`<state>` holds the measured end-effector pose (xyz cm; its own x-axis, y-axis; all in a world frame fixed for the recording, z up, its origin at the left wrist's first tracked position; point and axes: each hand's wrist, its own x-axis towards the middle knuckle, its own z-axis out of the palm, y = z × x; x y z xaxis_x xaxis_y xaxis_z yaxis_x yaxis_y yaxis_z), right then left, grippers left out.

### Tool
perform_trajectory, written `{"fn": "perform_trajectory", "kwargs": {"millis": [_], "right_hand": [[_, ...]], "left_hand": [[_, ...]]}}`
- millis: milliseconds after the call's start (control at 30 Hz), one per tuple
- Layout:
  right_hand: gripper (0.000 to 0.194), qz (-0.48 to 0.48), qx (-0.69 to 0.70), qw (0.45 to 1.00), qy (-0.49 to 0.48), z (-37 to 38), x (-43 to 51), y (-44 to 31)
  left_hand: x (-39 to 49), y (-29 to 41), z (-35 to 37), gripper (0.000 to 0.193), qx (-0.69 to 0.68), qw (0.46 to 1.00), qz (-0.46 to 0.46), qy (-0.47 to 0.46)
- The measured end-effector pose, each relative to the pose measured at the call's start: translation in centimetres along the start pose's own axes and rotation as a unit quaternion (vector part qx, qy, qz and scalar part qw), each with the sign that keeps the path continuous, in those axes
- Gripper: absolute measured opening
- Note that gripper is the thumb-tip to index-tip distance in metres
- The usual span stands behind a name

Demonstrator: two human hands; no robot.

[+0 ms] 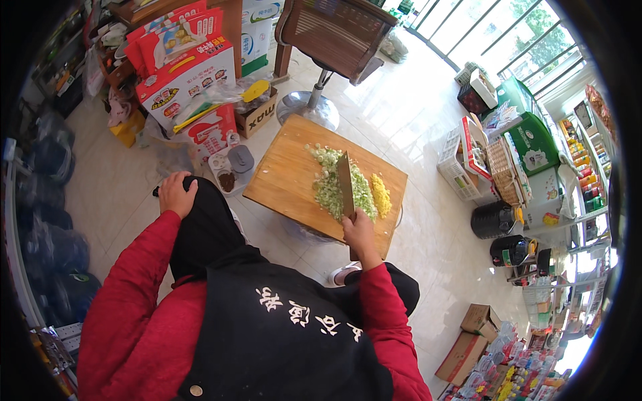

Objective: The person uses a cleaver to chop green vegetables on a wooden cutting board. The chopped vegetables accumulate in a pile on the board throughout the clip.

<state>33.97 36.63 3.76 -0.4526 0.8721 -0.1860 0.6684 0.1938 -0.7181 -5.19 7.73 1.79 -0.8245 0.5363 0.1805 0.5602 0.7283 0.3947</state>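
A wooden cutting board (291, 170) stands low on a support in front of my knees. My right hand (359, 230) grips the handle of a cleaver (345, 185), whose broad blade lies across a heap of chopped green and white vegetable (328, 193), perhaps scallion. Right of that heap is a smaller pile of finely chopped yellow food (380, 196); what it is I cannot tell. My left hand (178, 194) rests on my left knee, away from the board, with nothing seen in it. The blade hides part of the green heap.
Beyond the board stands a swivel chair (336, 35) on a round metal base. Left of the board are a plastic tray (233, 170) and printed cartons (188, 80). At right stand a white plastic basket (457, 168), a wicker basket (503, 173) and black jugs (494, 219).
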Motion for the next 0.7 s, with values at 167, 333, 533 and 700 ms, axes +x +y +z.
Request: {"fn": "perform_trajectory", "kwargs": {"millis": [167,333,533,700], "right_hand": [[0.021,0.032,0.093,0.993,-0.064,-4.6,-0.1,0.2],[0.025,-0.053,0.063,0.996,-0.027,-7.8,1.3,0.3],[0.027,-0.051,-0.075,0.994,-0.065,-4.4,3.7,1.7],[0.026,-0.104,-0.057,0.993,-0.014,-5.5,4.3,2.9]], "left_hand": [[0.2,0.3,0.2,0.031,0.011,1.0,0.001,-0.003],[0.2,1.1,0.3,0.03,0.034,0.999,0.004,0.004],[0.3,1.7,0.2,0.029,0.049,0.999,0.016,0.0],[0.6,1.2,0.5,0.028,0.039,0.999,0.016,-0.004]]}}
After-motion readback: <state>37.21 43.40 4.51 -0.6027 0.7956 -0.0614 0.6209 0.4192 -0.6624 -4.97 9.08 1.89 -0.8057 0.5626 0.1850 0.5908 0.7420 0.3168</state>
